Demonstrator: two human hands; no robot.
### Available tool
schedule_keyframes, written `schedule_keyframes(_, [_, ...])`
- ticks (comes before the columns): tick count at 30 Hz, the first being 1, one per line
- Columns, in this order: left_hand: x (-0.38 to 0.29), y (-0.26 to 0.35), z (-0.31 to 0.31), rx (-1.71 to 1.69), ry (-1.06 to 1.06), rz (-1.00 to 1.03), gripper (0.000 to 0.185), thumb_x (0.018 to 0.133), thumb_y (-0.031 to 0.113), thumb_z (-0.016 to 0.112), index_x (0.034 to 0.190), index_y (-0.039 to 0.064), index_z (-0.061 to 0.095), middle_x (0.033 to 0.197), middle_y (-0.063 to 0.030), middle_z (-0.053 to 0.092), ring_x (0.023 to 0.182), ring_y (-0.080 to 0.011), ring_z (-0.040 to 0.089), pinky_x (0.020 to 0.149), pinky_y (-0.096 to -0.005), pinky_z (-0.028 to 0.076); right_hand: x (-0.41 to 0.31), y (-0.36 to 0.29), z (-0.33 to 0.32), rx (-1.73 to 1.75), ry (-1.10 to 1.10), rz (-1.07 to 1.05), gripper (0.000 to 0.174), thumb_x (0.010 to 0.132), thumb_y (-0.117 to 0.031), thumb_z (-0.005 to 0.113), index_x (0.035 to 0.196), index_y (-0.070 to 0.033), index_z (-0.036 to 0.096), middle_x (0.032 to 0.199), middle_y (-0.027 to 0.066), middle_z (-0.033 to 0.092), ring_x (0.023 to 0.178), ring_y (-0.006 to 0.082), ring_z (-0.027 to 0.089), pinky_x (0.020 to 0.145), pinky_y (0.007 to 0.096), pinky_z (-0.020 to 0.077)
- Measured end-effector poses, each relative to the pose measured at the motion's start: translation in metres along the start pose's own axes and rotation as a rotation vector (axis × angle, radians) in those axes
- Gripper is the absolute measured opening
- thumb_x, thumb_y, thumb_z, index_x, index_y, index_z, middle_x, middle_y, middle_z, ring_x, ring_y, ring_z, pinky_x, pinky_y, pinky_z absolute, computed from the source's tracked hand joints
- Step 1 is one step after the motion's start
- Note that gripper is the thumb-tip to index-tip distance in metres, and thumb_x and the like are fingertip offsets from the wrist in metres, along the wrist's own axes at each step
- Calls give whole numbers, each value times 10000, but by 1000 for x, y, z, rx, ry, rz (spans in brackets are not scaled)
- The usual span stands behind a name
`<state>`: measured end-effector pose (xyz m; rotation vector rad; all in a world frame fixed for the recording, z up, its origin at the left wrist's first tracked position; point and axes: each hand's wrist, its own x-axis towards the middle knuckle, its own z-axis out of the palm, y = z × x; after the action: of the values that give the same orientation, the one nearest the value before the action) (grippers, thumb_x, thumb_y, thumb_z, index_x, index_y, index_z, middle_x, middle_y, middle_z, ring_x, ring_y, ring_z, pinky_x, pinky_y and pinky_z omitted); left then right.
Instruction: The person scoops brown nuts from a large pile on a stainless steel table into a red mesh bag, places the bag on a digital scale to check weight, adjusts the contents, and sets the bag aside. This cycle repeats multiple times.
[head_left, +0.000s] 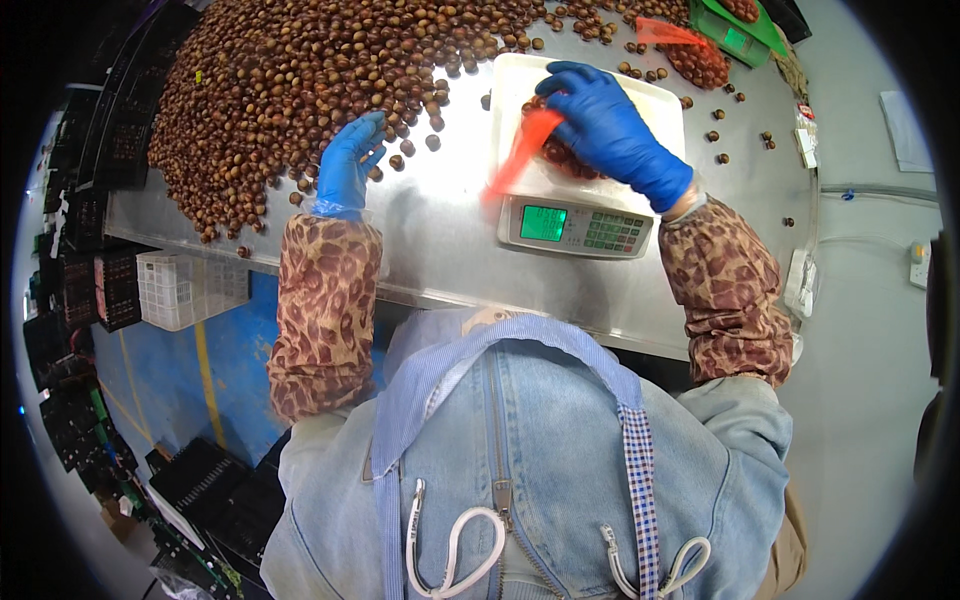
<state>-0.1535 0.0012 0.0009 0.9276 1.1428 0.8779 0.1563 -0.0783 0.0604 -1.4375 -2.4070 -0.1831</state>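
Observation:
My right hand (600, 124), in a blue glove, is curled over a red mesh bag of chestnuts (559, 154). The bag rests on the white tray of a digital weighing scale (667, 112), and its blurred loose mesh end hangs over the tray's near left side. Part of the bag is hidden under my fingers. At the near edge of the chestnut heap (315, 97), my left hand (349, 161), gloved in blue too, is held with fingers bent and thumb apart. I see nothing in it. A few loose chestnuts lie just right of its fingers.
The metal table (450, 262) has a raised edge nearest me. Beyond the scale lie another filled mesh bag (694, 64) and a green scale (739, 37). Loose chestnuts (712, 136) are scattered at right. Below the table's left side stands a white plastic crate (169, 289); black crates (116, 142) stand farther left.

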Motion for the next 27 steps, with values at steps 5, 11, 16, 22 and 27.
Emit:
schedule_keyframes(5, [-12,5,11,121,-85,156,412,845,298,576,1182,62,553,1118,-58,580,977,-160,546,848,-283,426,19,26,-32,1584,269,574,342,962,-322,411,723,-83,465,840,89,578,896,203,545,912,354,409])
schedule_keyframes(11, [-46,25,114,500,-159,712,889,616,342,819,1338,103,359,1289,-127,404,1209,-285,363,1013,-403,323,68,-3,-81,1955,443,460,175,939,-214,475,895,-83,583,790,20,589,695,121,556,688,235,461])
schedule_keyframes(16, [-53,50,183,-307,238,498,494,810,285,636,1201,45,455,1156,-136,514,1021,-243,535,882,-364,445,95,-117,-64,579,460,94,171,942,-175,444,966,-18,506,815,74,533,789,160,520,777,341,442])
schedule_keyframes(22, [-4,65,78,-818,-246,254,558,908,498,396,1263,71,435,1163,-134,556,1008,-270,587,836,-378,520,73,-180,-13,1628,365,526,291,958,-178,434,1193,-16,493,910,64,578,787,151,544,721,290,460])
schedule_keyframes(27, [-28,81,36,-1098,-453,209,558,937,516,293,1361,157,350,1334,-58,429,1176,-256,470,1008,-411,388,73,-193,26,740,312,544,349,949,-198,437,1255,-29,457,1141,108,578,968,239,593,843,302,462])
